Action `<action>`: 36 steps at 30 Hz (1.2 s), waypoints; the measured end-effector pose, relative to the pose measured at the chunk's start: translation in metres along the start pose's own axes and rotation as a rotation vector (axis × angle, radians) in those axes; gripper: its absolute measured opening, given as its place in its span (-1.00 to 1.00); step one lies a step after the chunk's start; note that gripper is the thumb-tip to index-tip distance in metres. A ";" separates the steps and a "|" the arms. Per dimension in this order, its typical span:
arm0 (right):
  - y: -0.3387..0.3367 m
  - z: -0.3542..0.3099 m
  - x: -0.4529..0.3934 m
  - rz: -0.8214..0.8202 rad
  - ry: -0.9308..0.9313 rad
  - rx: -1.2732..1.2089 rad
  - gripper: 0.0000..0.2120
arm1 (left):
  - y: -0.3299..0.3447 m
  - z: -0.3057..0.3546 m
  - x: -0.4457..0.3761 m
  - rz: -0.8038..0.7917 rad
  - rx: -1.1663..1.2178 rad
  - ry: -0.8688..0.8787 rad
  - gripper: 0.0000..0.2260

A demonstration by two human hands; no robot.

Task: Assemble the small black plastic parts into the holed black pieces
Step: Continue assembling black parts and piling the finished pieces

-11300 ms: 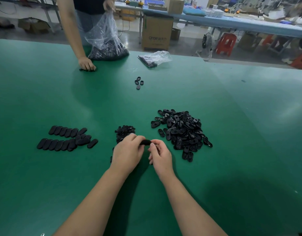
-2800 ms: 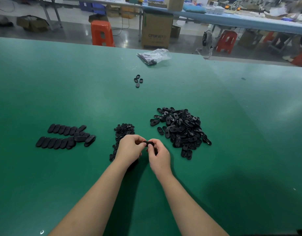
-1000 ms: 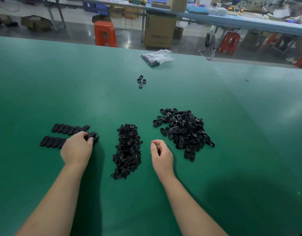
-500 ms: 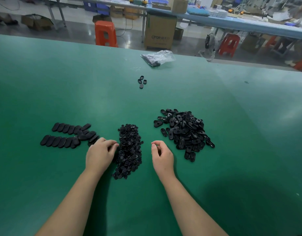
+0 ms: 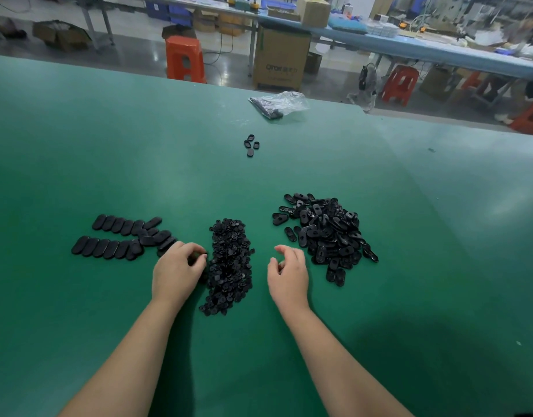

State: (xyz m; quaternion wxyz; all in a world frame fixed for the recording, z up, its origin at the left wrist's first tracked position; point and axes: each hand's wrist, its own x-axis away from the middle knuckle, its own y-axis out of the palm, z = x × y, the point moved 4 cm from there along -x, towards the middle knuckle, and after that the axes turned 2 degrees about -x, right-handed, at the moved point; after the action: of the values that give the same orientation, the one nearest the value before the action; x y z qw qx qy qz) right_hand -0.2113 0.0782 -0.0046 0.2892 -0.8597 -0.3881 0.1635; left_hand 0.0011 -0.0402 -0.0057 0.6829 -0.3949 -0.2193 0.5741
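The left hand (image 5: 178,270) curls its fingers at the left edge of the pile of small black parts (image 5: 229,266); whether it pinches one cannot be told. The right hand (image 5: 287,273) hangs loosely curled, holding nothing, between that pile and the heap of holed pieces (image 5: 327,234). Bare green surface (image 5: 139,161) stretches beyond.

Left hand (image 5: 176,270) at small-parts pile (image 5: 229,266), right hand (image 5: 287,273) loosely curled beside holed-pieces heap (image 5: 327,236)

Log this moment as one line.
left hand: fingers curled at small-parts pile | right hand: empty, beside holed pieces | finished rows left
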 end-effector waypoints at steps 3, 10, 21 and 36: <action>-0.003 -0.007 -0.015 -0.104 0.007 0.136 -0.58 | 0.001 -0.001 0.000 0.021 -0.004 0.002 -0.93; -0.018 -0.010 -0.049 -0.327 0.036 0.459 -0.57 | 0.001 0.000 0.002 0.072 -0.010 -0.019 -0.92; -0.019 -0.013 -0.033 -0.227 -0.103 0.516 -0.68 | -0.004 0.000 0.007 0.159 0.026 -0.029 -0.82; -0.015 -0.009 -0.028 -0.347 0.133 -0.209 -0.67 | 0.000 -0.002 0.004 0.160 0.072 0.001 -0.93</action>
State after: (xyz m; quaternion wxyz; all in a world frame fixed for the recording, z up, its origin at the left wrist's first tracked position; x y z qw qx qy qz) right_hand -0.2333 0.0613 0.0135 0.2472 -0.8142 -0.5252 0.0132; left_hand 0.0034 -0.0364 -0.0075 0.6488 -0.3865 -0.1659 0.6341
